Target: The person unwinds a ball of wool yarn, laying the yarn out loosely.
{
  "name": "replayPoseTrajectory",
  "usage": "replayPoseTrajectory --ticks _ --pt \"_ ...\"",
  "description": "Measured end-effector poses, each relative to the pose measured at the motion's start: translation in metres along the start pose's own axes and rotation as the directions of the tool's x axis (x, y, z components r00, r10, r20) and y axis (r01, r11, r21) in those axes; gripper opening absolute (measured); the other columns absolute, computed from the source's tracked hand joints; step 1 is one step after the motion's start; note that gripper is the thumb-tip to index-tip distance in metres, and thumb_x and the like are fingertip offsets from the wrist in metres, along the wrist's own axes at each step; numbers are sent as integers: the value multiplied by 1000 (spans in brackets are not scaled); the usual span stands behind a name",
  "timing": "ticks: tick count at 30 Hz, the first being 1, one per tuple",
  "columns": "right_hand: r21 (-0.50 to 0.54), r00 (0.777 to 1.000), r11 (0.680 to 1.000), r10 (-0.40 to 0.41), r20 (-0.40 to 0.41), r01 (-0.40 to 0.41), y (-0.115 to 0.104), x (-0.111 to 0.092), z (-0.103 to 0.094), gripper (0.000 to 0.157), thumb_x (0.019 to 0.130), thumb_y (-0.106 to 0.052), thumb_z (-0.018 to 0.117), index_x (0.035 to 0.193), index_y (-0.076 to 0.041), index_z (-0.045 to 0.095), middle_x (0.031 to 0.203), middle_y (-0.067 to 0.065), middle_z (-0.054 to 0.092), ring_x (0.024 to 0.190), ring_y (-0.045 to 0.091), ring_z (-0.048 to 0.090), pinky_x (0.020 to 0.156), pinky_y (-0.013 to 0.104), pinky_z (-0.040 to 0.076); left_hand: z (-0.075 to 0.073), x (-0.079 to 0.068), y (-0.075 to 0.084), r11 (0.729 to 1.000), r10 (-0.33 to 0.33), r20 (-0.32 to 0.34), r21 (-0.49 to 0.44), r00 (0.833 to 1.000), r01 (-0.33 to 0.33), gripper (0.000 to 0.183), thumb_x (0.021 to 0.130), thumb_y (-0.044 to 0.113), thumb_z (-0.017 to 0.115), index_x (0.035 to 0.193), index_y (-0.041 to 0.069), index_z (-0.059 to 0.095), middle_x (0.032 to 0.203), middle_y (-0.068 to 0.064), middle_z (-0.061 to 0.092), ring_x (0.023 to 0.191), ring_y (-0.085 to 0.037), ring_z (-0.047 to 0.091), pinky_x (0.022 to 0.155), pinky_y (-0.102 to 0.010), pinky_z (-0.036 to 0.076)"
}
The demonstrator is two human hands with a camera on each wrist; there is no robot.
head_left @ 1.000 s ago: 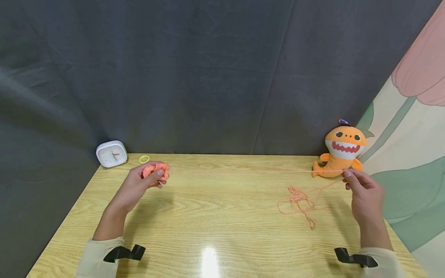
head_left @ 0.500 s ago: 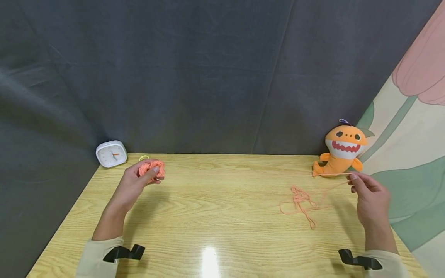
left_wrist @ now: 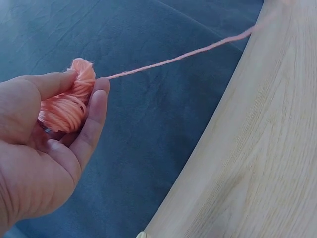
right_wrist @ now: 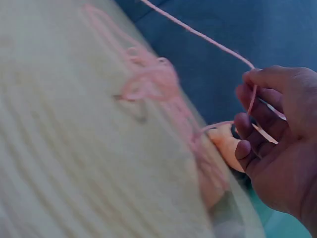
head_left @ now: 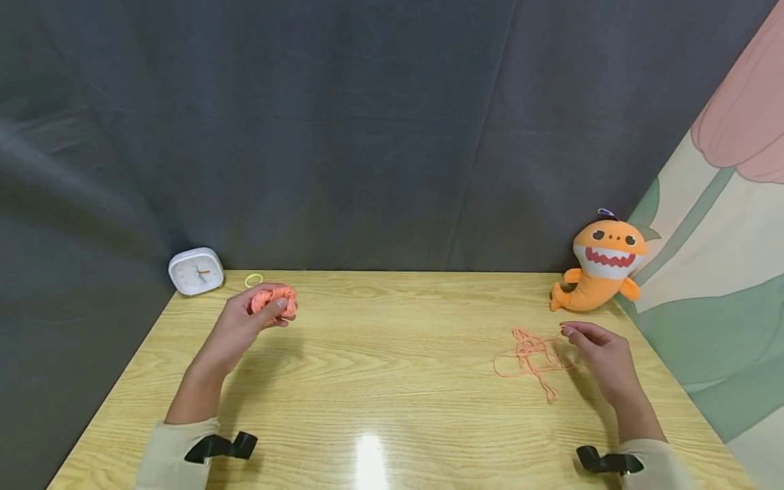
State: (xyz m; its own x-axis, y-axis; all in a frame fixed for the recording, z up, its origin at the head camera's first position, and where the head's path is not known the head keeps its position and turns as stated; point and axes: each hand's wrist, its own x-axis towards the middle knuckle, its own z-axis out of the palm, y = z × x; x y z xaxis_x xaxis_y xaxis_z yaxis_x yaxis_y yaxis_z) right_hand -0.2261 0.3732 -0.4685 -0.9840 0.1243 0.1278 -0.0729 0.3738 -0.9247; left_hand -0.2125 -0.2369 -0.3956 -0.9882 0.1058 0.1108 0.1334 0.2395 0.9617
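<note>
A small wound bundle of coral yarn point(head_left: 265, 299) is held between the thumb and fingers of my left hand point(head_left: 235, 330), above the table's left side. From it a single strand point(left_wrist: 173, 60) runs off toward the right, as the left wrist view shows. Over the right side, my right hand point(head_left: 606, 357) pinches the strand between thumb and fingertip; in the right wrist view the yarn point(right_wrist: 203, 35) passes through that pinch. A loose tangle of the same yarn point(head_left: 531, 350) lies on the table just left of the right hand.
An orange shark plush point(head_left: 597, 289) sits at the table's back right. At the back left stand a white clock point(head_left: 196, 271) and a yellow ring point(head_left: 254, 276) beside it. A dark curtain point(head_left: 367, 136) hangs behind the wooden table point(head_left: 398, 367).
My right hand moves out slightly to the right, then comes back left and nearer, beside the tangle. The left hand shifts only slightly, still holding the yarn bundle. The tangle moves slightly right.
</note>
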Motion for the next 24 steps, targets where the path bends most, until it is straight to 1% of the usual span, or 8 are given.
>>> replayPoseTrajectory --ticks 3,5,6,9,14,16,20,24 --pt "-128 999 992 3 54 3 3 1 10 43 104 -34 63 129 1 68 97 -24 71 85 0 60 66 21 51 2 0 0 1000 3 11 -4 1000 -3 48 103 25 65 140 -4 55 110 8 67 98 -4 68 87 -21 61" --pt "-175 998 984 -6 69 18 2 1 15 43 105 -32 62 130 2 66 96 -18 70 80 4 58 60 25 49 3 0 0 1000 1 17 -4 1000 -1 47 103 24 65 139 -3 55 110 7 68 97 -4 69 87 -21 61" --pt "-185 998 982 -17 67 30 1 1 18 42 105 -31 61 130 2 66 95 -16 70 78 5 57 57 26 48 4 1 0 1000 2 20 -2 1000 -2 46 103 24 65 139 -3 55 111 6 67 97 -5 69 87 -21 61" --pt "-203 997 976 -65 47 73 -3 1 21 38 106 -26 60 130 3 65 97 -16 68 78 5 56 55 25 47 4 1 0 1000 -1 22 8 1000 1 45 103 24 65 138 -3 56 111 4 67 97 -6 69 87 -21 61" --pt "-240 988 958 -153 31 156 -19 3 17 35 106 -25 59 128 3 66 100 -32 64 89 -6 57 66 17 51 5 0 0 1000 8 23 6 1000 -8 44 104 23 65 138 -3 56 111 3 67 96 -6 70 87 -22 61" --pt "-270 985 948 -170 20 169 -26 3 12 34 106 -25 59 126 2 67 99 -36 61 91 -8 56 67 16 51 5 0 0 1000 8 25 3 1000 -8 44 104 23 65 138 -3 56 111 4 68 96 -6 70 87 -21 61" --pt "-309 983 937 -181 -27 164 -38 3 1 33 106 -26 59 123 0 68 97 -35 60 89 -8 54 63 16 48 4 0 1 1000 10 28 -3 1000 -10 43 104 22 64 138 -3 56 111 4 68 96 -6 70 88 -22 61" --pt "-265 978 947 -201 -50 181 -47 1 -2 32 106 -23 60 123 2 68 100 -31 64 90 -6 56 67 12 49 3 1 1 1000 12 29 -8 1000 -11 43 104 22 64 138 -3 56 111 3 67 95 -7 70 87 -22 61"
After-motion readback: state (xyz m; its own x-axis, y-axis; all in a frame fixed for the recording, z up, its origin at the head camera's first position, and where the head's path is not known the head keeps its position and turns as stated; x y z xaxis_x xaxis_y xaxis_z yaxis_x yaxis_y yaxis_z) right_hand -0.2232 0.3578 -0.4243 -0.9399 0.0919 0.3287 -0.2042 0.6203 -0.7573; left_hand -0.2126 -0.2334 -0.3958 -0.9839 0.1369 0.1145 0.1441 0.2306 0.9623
